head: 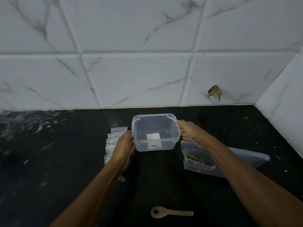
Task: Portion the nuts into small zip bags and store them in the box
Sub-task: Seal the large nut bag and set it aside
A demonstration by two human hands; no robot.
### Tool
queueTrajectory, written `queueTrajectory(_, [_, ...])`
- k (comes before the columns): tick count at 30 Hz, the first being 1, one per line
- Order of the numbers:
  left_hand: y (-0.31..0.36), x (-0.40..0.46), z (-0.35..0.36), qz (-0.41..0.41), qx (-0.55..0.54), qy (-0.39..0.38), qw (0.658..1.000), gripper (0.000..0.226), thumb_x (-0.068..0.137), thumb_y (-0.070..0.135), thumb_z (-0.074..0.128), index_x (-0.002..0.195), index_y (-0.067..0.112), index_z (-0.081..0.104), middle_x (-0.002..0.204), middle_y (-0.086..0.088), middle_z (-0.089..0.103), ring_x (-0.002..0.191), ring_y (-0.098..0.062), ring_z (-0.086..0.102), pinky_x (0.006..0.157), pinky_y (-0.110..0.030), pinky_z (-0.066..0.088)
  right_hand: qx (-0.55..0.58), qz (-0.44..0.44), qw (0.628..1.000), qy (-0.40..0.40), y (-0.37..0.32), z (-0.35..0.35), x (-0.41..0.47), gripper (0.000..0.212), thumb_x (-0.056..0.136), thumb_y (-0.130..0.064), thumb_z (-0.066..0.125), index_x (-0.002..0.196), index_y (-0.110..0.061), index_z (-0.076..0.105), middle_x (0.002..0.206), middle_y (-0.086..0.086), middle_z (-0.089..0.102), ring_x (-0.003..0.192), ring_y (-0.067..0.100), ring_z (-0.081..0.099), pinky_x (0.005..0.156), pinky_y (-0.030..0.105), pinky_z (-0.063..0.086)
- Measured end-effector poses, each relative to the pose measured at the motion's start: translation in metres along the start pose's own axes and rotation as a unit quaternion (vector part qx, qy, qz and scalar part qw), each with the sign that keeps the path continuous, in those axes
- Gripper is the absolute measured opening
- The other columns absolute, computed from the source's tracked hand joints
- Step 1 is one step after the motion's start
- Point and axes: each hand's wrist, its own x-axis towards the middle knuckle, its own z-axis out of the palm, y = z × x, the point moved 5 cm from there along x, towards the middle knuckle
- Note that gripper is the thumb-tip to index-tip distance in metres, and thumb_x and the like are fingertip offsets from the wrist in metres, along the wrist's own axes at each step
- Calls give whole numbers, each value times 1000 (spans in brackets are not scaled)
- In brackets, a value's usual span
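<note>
A clear plastic box (155, 118) without a lid stands on the black counter near the tiled wall, with a white label at its bottom. My left hand (125, 141) grips its left rim and side. My right hand (188, 131) holds the right rim, fingers curled at the edge. A row of small clear zip bags (114, 135) lies just left of the box, partly hidden by my left forearm. A large printed pouch (201, 163) lies flat to the right of the box, under my right forearm. I cannot see nuts plainly.
A wooden spoon (170, 212) lies on the black counter (65, 161) close to me, bowl to the left. White marble tiles form the back wall and a side wall at the right. A chipped hole (215, 92) marks the back wall.
</note>
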Motion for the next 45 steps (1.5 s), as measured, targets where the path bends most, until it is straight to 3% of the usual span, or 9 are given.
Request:
queueTrajectory(2, [-1, -5, 0, 0, 0, 7, 1000, 24, 102, 12, 39, 101, 19, 61, 100, -1, 69, 95, -15, 67, 75, -26, 52, -13, 5, 1000, 6, 2, 1, -2, 32, 98, -44, 35, 90, -23, 59, 117, 10, 66, 105, 22, 63, 104, 45, 44])
queueTrajectory(10, [-9, -9, -1, -3, 89, 27, 996, 20, 99, 7, 43, 105, 16, 60, 112, -9, 65, 98, -18, 63, 81, -34, 55, -97, -11, 995, 25, -2, 2, -20, 35, 98, -42, 39, 96, -19, 65, 102, 1, 66, 91, 14, 61, 90, 38, 48])
queueTrajectory(12, [-6, -15, -1, 57, 180, 52, 981, 19, 98, 9, 47, 112, 20, 56, 115, -1, 63, 95, -8, 60, 73, -24, 52, -143, -40, 988, 40, -8, -7, -36, 39, 102, -40, 35, 116, -15, 60, 112, 2, 61, 106, 18, 57, 89, 35, 41])
queueTrajectory(15, [0, -28, 10, 210, 317, 86, 921, 39, 94, 15, 56, 132, 22, 52, 127, 11, 49, 118, -8, 49, 93, -28, 49, -193, -90, 971, 106, -4, -42, -61, 48, 100, -44, 39, 140, -18, 45, 142, 3, 50, 128, 22, 48, 102, 40, 38])
queueTrajectory(22, [-6, -32, 90, 217, 428, -96, 872, 68, 91, 36, 67, 149, 27, 34, 154, 2, 38, 141, -15, 34, 115, -39, 32, -203, -14, 957, 207, 66, -137, -106, 87, 79, -37, 75, 150, -27, 27, 157, 7, 27, 139, 29, 32, 106, 51, 34])
queueTrajectory(26, [-14, -17, 128, 192, 489, -174, 833, 78, 87, 41, 70, 151, 33, 28, 158, 1, 34, 145, -21, 31, 118, -46, 27, -162, 32, 975, 146, 107, -159, -107, 94, 75, -25, 80, 150, -29, 24, 158, 8, 24, 139, 32, 31, 106, 50, 35])
queueTrajectory(33, [-22, -3, 143, 238, 563, -196, 767, 54, 89, 39, 68, 139, 30, 49, 143, 1, 52, 138, -20, 36, 116, -43, 19, -140, 8, 985, 104, 140, -158, -100, 72, 77, -4, 75, 138, -21, 42, 137, 7, 48, 111, 17, 50, 80, 29, 46])
queueTrajectory(37, [-24, 4, 143, 249, 564, -191, 764, 27, 88, 38, 68, 115, 30, 66, 124, 5, 63, 125, -17, 48, 112, -41, 25, -39, -16, 992, 123, 153, -159, -100, 60, 76, -2, 73, 126, -23, 49, 123, 3, 53, 110, 20, 55, 80, 31, 49])
queueTrajectory(45, [-18, -2, 144, 235, 521, -171, 803, 8, 94, 29, 63, 91, 26, 70, 107, 1, 68, 108, -16, 59, 108, -43, 39, 62, 10, 985, 163, 166, -146, -99, 17, 88, -5, 61, 101, -17, 61, 107, 12, 63, 95, 23, 62, 75, 33, 50])
